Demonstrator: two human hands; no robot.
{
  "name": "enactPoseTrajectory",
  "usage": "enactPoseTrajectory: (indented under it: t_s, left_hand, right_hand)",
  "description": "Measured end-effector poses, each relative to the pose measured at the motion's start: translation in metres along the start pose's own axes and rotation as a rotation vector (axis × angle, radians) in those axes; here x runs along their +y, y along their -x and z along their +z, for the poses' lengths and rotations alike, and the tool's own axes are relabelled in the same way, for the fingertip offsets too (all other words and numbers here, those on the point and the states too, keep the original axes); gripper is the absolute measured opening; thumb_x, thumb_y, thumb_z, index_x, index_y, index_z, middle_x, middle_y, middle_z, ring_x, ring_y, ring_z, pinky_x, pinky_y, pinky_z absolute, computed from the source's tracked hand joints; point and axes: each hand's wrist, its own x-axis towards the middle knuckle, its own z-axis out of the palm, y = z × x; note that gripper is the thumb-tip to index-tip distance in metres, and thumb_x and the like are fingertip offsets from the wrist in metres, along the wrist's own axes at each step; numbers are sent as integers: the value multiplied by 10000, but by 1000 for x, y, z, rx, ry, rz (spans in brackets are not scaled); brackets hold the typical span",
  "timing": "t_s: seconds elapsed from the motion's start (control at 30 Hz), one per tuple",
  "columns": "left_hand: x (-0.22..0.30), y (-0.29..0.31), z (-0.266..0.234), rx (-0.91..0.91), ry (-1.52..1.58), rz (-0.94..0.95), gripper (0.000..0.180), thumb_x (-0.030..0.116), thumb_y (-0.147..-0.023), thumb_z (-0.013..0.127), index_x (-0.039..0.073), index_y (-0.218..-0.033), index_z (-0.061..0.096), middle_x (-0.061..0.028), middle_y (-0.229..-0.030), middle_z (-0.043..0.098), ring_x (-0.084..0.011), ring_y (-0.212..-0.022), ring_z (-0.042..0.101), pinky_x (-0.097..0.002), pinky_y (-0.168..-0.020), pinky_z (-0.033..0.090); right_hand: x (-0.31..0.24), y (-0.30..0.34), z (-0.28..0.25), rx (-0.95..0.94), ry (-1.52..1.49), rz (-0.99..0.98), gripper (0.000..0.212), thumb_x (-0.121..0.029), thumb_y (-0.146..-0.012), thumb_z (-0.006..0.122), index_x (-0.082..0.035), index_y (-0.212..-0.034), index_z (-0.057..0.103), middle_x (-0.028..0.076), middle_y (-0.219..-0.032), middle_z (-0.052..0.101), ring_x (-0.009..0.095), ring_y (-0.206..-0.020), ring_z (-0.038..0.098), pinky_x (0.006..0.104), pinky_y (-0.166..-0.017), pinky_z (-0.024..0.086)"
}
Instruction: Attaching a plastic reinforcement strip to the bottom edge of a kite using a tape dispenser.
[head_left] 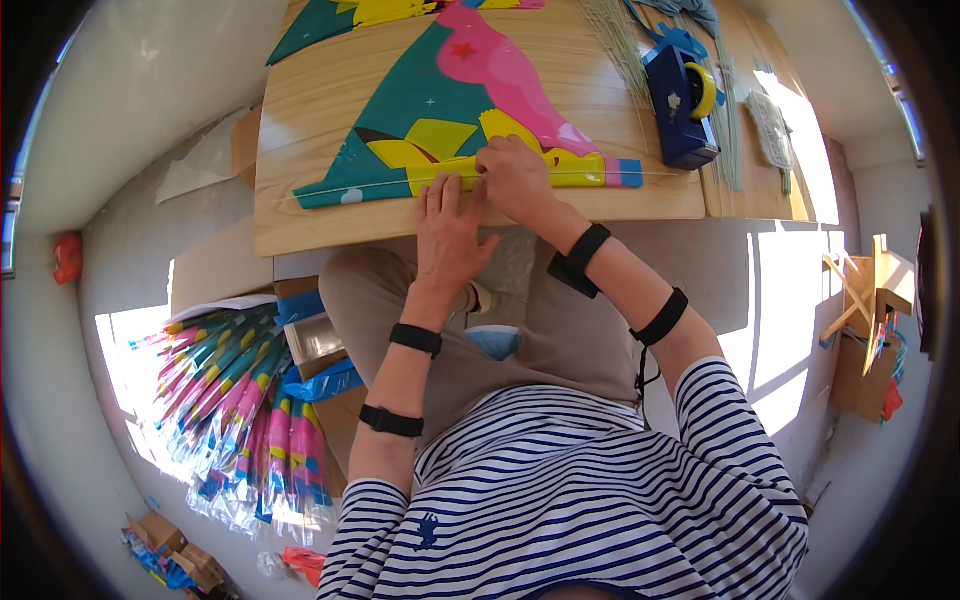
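A triangular kite (425, 105) in teal, pink and yellow lies flat on the wooden table (310, 125), its long straight edge toward me. Along that edge runs a thin pale rod (375, 184). My left hand (450, 232) rests with outstretched fingers on the yellow part of this edge, the fingertips by the rod. Just to its right, my right hand (520, 180) has its fingers curled and pinched on the kite's edge. Exactly what lies between those fingertips is hidden. Both forearms wear black bands.
A dark blue tape dispenser (672, 120) with a yellow roll stands right of the kite. Thin rods (612, 40) and a clear packet (768, 130) lie beyond it. Another kite (318, 28) is at the far edge. Bagged folded kites (235, 400) are heaped at my left.
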Motion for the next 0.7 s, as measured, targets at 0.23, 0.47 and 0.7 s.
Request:
enactPoseTrajectory:
  t_s: [0.23,0.47,0.7]
  left_hand:
    - [0,0,-1,-11,-33,-2,782,289,-700,891,97,-1405,612,-220,-1450,490,-431,-1386,437,-544,-1179,344]
    - [4,-5,-4,-45,-62,17,807,289,-707,881,90,-1435,594,-229,-1448,492,-431,-1392,425,-539,-1178,340]
    - [4,-3,-7,-70,-64,1,847,304,-717,888,104,-1475,568,-244,-1492,458,-460,-1408,399,-549,-1165,349]
  right_hand:
    - [17,9,15,85,86,-296,172,-51,-769,692,-48,-921,611,127,-972,587,339,-945,639,439,-739,534]
    - [47,25,-15,146,253,-204,227,-100,-747,730,-61,-954,645,127,-1004,599,333,-994,610,453,-849,492]
    - [116,57,-152,543,617,467,830,-225,-739,882,-108,-1464,496,193,-1287,553,389,-1203,523,497,-1002,432]
